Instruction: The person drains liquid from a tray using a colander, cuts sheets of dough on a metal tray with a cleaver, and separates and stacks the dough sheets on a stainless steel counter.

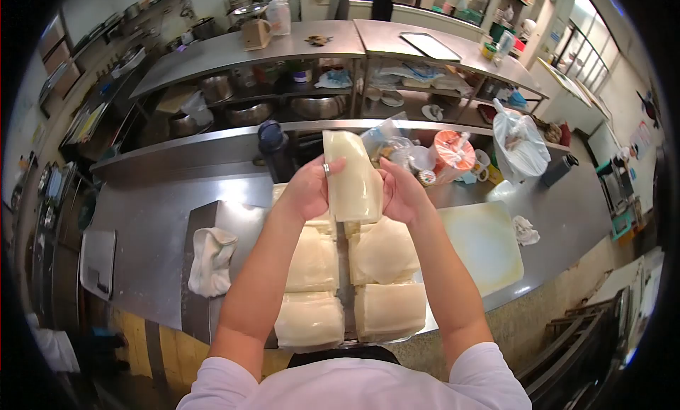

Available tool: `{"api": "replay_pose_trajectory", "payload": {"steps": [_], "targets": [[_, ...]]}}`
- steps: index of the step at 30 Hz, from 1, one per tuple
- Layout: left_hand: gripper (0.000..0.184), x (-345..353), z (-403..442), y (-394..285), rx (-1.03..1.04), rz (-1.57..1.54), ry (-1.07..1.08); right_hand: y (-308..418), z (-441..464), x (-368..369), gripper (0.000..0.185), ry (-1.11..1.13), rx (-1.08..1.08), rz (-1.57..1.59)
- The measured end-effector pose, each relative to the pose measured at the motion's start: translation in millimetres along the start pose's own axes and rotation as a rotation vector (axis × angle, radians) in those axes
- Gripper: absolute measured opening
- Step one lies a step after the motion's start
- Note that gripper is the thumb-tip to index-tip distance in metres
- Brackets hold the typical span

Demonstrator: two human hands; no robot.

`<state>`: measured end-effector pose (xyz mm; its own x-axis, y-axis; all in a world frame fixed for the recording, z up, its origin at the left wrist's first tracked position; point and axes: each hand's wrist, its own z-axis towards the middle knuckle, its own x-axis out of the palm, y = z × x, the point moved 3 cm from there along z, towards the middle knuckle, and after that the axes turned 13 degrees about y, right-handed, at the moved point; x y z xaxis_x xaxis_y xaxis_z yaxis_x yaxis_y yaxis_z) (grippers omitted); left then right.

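Both hands hold up a pale cream, glossy dough sheet (352, 176), which bends a little and hangs over the middle of the worktable. My left hand (310, 187) grips its left edge, with the thumb on the front face and a ring on one finger. On the right edge, my right hand (401, 190) is closed, its fingertips partly behind the sheet. Below are several stacks of similar sheets in two columns, among them a front left stack (309, 319), a front right stack (390, 311) and a stack behind it (384, 252). My forearms partly cover the stacks.
A white cloth (212, 261) lies left on the steel worktable (145, 233). To the right are a pale cutting board (482, 247) and a crumpled cloth (525, 230). Along the back stand a dark bottle (275, 151), a red-and-white bag (453, 155), a white plastic bag (520, 142) and a black flask (559, 171).
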<state>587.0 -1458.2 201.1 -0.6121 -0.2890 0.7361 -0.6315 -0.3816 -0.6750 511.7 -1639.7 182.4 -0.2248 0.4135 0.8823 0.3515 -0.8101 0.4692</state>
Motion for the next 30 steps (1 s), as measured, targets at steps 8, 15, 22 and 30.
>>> {"api": "replay_pose_trajectory", "payload": {"steps": [8,15,22,30], "targets": [[0.032,-38.9,-159.7,66.8,-0.085,0.011,-0.264,-130.3,-22.0,15.3,0.034,-0.293,0.107,-0.308],[0.034,-54.1,-211.7,94.9,-0.037,0.201,-0.461,-187.2,-30.0,11.6,0.032,-0.384,0.138,-0.306],[0.040,-94.0,-200.5,57.0,-0.224,0.853,-0.747,-187.8,15.8,-12.5,0.030,-0.507,0.128,-0.655],[0.048,-110.3,-206.8,66.7,-0.094,0.886,-0.723,-196.8,19.3,-26.7,0.027,-0.637,0.091,-0.835]]}}
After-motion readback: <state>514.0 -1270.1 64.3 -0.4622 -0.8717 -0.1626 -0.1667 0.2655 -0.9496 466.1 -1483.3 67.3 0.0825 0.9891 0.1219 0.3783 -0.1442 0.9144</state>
